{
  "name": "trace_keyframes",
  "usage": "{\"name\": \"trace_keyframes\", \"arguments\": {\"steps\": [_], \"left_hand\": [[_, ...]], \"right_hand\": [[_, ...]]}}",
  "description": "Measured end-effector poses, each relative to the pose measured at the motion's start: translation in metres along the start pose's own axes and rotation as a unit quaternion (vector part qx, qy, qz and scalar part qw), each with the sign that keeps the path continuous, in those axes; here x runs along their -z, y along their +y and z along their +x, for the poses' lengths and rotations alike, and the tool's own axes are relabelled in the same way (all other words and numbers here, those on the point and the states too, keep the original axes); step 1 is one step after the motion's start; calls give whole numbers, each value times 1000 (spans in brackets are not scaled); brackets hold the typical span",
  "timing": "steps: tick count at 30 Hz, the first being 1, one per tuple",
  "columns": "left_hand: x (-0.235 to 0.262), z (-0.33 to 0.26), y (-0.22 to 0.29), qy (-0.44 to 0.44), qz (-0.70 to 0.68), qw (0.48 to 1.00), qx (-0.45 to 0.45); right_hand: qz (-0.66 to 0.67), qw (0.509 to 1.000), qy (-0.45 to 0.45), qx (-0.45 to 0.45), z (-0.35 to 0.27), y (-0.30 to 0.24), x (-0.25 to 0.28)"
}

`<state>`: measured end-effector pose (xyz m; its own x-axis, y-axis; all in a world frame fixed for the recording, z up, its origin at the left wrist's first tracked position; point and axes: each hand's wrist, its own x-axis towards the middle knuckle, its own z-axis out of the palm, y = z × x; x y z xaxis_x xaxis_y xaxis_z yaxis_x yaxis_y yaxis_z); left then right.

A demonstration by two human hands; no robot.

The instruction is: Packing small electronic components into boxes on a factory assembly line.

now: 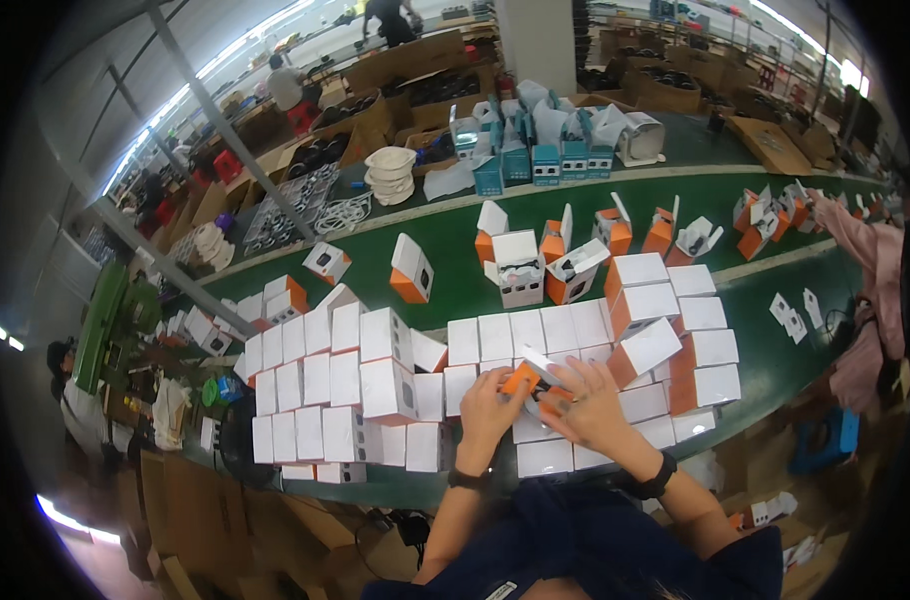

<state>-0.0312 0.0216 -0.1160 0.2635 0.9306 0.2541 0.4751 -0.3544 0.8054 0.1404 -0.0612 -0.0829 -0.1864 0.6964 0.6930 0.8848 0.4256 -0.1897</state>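
Observation:
My left hand (488, 412) and my right hand (595, 412) are closed around a small white-and-orange box (521, 377) just above the packed boxes at the middle of the bench. A white flap stands up at the box's far side, and something dark shows beside it. My fingers hide much of the box. Right around my hands lie rows of closed white boxes (515, 335), some with orange sides. A taller stack (643, 308) rises just right of my right hand. Another block of stacked boxes (380, 385) spreads to the left of my left hand.
Beyond the stacks, a green conveyor belt (360, 262) carries several open-flapped orange-and-white boxes (412, 268). Teal boxes (547, 165) and white coiled cables (390, 172) sit on the far ledge. At right, a co-worker's pink sleeve (860, 245) reaches over the belt. White cards (787, 315) lie on the bench.

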Motion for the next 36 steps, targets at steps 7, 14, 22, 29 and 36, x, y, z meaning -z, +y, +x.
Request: {"name": "trace_keyframes", "arguments": {"steps": [7,14,22,29,36], "left_hand": [[6,1,9,20,104,991,-79],[7,-1,-32,42,-261,954,141],[-5,-36,-58,-51,-385,875,289],[5,-33,-65,114,-75,980,146],[32,-43,-50,198,135,971,24]], "right_hand": [[-37,989,-136,-51,4,-3,16],[30,992,-41,-113,-73,11,-12],[18,986,-71,-147,-27,-13,4],[-22,968,-247,-26,12,-12,-19],[-28,990,-132,-41,97,52,-94]]}}
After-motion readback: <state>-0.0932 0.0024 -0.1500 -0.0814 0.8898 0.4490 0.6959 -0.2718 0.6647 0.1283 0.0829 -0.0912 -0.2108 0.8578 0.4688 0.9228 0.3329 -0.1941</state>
